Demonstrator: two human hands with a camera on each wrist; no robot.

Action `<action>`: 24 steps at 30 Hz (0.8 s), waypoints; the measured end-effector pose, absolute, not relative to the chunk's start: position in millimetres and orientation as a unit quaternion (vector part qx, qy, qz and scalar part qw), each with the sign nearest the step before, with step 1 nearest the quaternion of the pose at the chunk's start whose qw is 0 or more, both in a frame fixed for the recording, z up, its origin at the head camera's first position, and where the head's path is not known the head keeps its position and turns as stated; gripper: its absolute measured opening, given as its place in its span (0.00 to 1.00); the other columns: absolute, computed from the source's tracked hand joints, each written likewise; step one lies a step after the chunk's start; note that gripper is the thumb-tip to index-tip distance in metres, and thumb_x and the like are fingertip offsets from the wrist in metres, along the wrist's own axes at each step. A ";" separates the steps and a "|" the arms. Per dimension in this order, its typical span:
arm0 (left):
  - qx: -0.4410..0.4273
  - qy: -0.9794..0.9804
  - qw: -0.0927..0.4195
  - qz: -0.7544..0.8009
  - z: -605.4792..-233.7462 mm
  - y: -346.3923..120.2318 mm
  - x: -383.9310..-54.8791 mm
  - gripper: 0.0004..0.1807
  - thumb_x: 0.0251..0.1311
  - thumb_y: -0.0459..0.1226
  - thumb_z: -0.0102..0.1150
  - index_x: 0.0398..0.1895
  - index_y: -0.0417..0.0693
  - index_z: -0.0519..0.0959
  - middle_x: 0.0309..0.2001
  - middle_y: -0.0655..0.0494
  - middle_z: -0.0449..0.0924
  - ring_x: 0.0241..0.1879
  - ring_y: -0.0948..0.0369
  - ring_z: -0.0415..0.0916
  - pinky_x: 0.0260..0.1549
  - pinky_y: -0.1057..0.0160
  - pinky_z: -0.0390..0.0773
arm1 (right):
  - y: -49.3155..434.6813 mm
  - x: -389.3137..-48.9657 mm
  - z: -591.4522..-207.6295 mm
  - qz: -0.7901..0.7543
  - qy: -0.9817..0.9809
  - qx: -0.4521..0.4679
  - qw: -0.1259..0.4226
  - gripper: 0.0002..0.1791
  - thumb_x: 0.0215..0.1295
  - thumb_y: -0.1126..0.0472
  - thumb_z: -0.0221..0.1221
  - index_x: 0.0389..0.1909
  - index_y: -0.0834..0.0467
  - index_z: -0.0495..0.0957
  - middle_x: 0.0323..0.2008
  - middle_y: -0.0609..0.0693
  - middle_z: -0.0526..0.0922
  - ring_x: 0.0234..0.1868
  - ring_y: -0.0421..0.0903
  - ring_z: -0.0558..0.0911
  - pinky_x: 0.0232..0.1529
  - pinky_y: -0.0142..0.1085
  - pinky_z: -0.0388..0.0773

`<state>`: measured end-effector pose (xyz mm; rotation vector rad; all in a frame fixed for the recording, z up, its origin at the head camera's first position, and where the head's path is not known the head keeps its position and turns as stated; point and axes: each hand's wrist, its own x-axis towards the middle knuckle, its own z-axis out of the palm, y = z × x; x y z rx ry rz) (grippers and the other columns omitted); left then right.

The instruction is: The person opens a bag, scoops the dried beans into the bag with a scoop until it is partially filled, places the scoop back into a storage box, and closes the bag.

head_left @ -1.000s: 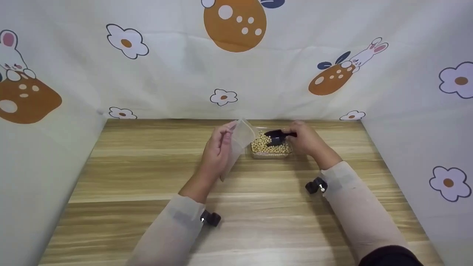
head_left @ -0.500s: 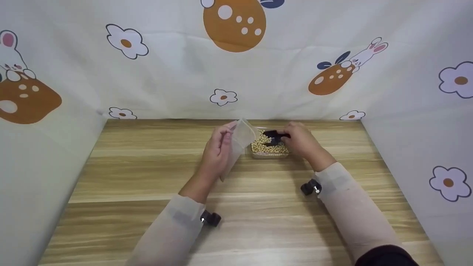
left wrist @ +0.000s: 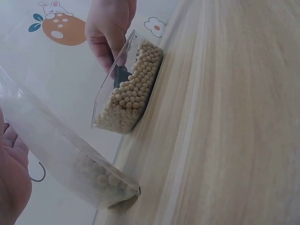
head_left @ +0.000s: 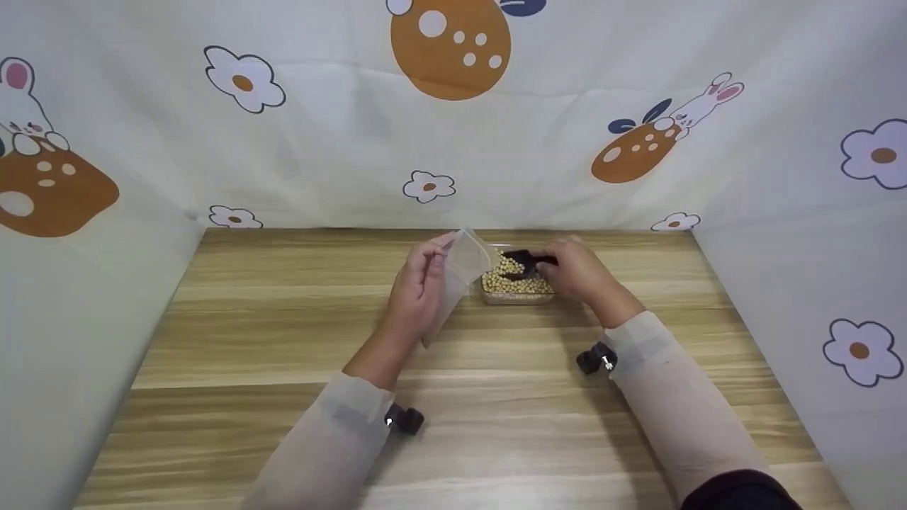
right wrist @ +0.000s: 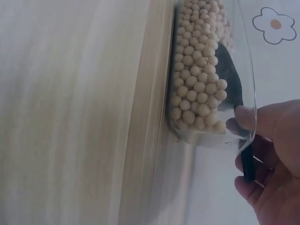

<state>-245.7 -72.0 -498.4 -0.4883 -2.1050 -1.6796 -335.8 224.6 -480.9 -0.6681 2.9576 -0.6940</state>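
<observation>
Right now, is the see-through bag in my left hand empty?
No, the left wrist view shows small pale balls inside the lower end of the bag.

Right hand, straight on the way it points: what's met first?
Likely the pale balls: the scoop in the right hand leads, its blade among them. Whether the hand itself would clear the container rim, I can't tell; depth is unclear.
</observation>
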 end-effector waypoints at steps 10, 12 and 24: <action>-0.163 -0.762 0.193 -0.597 -496.7 -73.4 -245.4 0.09 0.86 0.39 0.43 0.56 0.46 0.72 0.74 0.56 0.78 0.71 0.55 0.76 0.71 0.48 0.76 | 236.8 -326.4 -485.9 -0.282 0.939 -0.197 -0.021 0.17 0.76 0.66 0.62 0.62 0.60 0.85 0.63 0.61 0.86 0.68 0.63 0.78 0.74 0.57 0.72; -0.160 -0.763 0.191 -0.597 -496.5 -73.3 -245.3 0.09 0.86 0.40 0.43 0.55 0.47 0.72 0.74 0.56 0.78 0.70 0.55 0.77 0.69 0.47 0.77 | 240.7 -325.2 -487.2 -0.293 0.937 -0.188 -0.023 0.17 0.77 0.66 0.61 0.62 0.60 0.85 0.63 0.60 0.85 0.70 0.62 0.78 0.75 0.57 0.72; -0.186 -0.753 0.205 -0.597 -498.7 -74.1 -247.3 0.08 0.86 0.37 0.43 0.55 0.44 0.72 0.74 0.55 0.78 0.72 0.56 0.76 0.72 0.49 0.75 | 258.1 -322.5 -487.2 -0.367 0.918 -0.151 -0.002 0.18 0.77 0.64 0.62 0.64 0.59 0.83 0.65 0.62 0.82 0.70 0.62 0.79 0.75 0.56 0.73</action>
